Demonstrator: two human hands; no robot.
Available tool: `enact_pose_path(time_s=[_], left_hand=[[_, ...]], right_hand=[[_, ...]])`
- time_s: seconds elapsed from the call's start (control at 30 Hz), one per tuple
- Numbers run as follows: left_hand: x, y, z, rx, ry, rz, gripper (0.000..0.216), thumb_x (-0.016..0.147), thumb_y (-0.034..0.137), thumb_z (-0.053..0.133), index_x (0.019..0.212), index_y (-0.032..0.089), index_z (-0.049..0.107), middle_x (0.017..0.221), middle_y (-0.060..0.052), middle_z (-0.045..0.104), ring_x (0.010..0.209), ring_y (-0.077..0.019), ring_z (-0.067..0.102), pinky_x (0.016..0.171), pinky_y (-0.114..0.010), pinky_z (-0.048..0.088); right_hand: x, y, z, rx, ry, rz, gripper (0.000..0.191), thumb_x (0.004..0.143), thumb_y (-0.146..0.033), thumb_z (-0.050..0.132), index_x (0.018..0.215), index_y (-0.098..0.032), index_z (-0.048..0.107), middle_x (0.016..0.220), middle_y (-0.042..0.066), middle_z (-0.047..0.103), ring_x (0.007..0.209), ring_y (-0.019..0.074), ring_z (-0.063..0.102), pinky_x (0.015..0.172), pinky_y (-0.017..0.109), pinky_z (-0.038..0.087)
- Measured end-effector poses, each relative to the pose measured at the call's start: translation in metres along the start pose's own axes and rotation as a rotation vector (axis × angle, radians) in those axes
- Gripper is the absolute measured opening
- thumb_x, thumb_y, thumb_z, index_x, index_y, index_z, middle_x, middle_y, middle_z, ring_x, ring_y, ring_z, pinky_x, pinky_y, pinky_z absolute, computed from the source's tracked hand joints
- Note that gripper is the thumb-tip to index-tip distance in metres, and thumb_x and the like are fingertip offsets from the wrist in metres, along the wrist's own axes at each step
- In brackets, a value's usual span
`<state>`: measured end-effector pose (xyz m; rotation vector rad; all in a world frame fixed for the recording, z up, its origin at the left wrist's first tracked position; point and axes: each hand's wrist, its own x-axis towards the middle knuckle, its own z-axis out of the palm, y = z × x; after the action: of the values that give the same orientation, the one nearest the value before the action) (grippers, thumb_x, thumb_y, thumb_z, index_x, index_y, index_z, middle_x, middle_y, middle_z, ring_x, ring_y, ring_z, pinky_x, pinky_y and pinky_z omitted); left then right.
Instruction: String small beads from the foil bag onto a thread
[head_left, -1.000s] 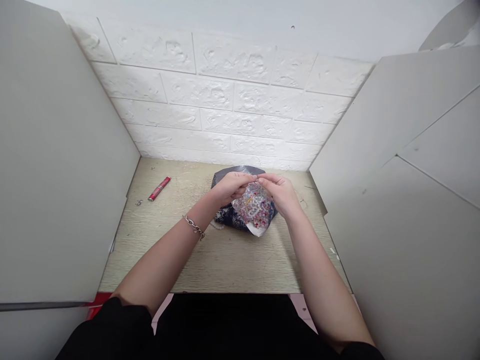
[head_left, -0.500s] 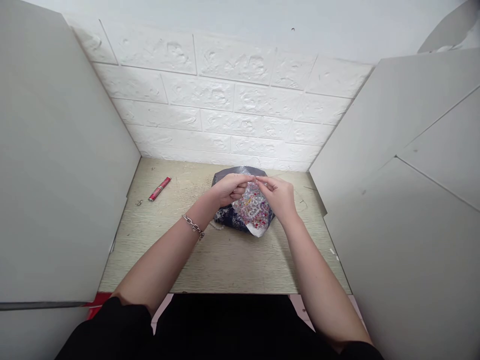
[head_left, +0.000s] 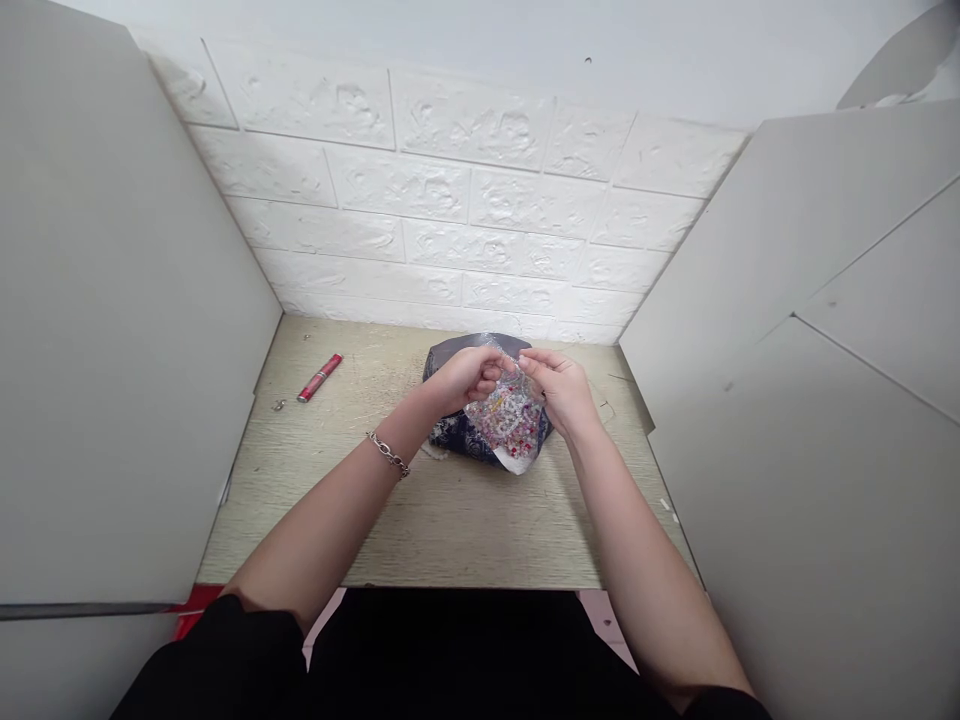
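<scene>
My left hand [head_left: 465, 378] and my right hand [head_left: 559, 388] meet over the middle of the table, both pinching the top edge of a small clear plastic bag [head_left: 508, 420] full of tiny pink, red and white beads. The bag hangs between my fingers, its white bottom corner near the tabletop. Right behind and under it sits a dark blue patterned pouch [head_left: 457, 432] with a greyish top. A chain bracelet [head_left: 388, 454] circles my left wrist.
A red tube [head_left: 319, 377] lies at the far left of the light wooden table [head_left: 450, 520], with a small metal bit [head_left: 278, 405] near it. Grey panels wall in both sides; a white brick-pattern wall stands behind.
My hands have shifted slightly on the bag's top edge; the right hand drew a little closer to the left. The bag stays in place over the pouch.
</scene>
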<state>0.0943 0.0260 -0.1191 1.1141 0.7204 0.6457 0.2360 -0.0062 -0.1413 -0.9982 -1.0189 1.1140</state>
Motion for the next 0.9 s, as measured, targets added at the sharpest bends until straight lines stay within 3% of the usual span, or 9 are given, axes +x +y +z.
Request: enact_pose_path(time_s=[0.23, 0.37, 0.5, 0.9], left_hand=[[-0.004, 0.0, 0.008, 0.193, -0.014, 0.086, 0.016, 0.075, 0.022, 0.042, 0.061, 0.014, 0.045, 0.048, 0.008, 0.02, 0.035, -0.0012, 0.019, 0.035, -0.017, 0.01], [-0.003, -0.003, 0.007, 0.235, -0.069, 0.122, 0.018, 0.073, 0.023, 0.044, 0.057, 0.015, 0.042, 0.049, 0.007, 0.019, 0.037, -0.0017, 0.015, 0.037, -0.018, 0.009], [-0.002, -0.006, 0.006, 0.299, -0.081, 0.135, 0.021, 0.072, 0.024, 0.043, 0.053, 0.016, 0.038, 0.049, 0.007, 0.018, 0.039, -0.0021, 0.015, 0.038, -0.019, 0.01], [-0.007, -0.003, 0.009, 0.374, -0.135, 0.174, 0.021, 0.071, 0.022, 0.041, 0.052, 0.016, 0.035, 0.048, 0.006, 0.02, 0.039, -0.0028, 0.018, 0.04, -0.02, 0.01]], right_hand=[[0.001, 0.006, 0.0, 0.367, -0.191, 0.227, 0.024, 0.058, -0.023, 0.071, 0.077, -0.016, 0.058, 0.05, -0.007, 0.051, 0.033, -0.0011, 0.023, 0.032, 0.014, 0.017], [0.002, 0.009, -0.001, 0.473, -0.268, 0.304, 0.02, 0.062, -0.022, 0.069, 0.076, -0.016, 0.056, 0.049, -0.009, 0.046, 0.033, -0.0016, 0.02, 0.031, 0.012, 0.018], [0.001, 0.011, -0.001, 0.483, -0.275, 0.312, 0.022, 0.062, -0.022, 0.07, 0.078, -0.017, 0.056, 0.045, -0.01, 0.04, 0.033, -0.0014, 0.02, 0.031, 0.011, 0.019], [-0.001, 0.008, 0.002, 0.444, -0.22, 0.324, 0.025, 0.059, -0.023, 0.071, 0.079, -0.018, 0.057, 0.045, -0.011, 0.041, 0.033, -0.001, 0.021, 0.032, 0.014, 0.017]])
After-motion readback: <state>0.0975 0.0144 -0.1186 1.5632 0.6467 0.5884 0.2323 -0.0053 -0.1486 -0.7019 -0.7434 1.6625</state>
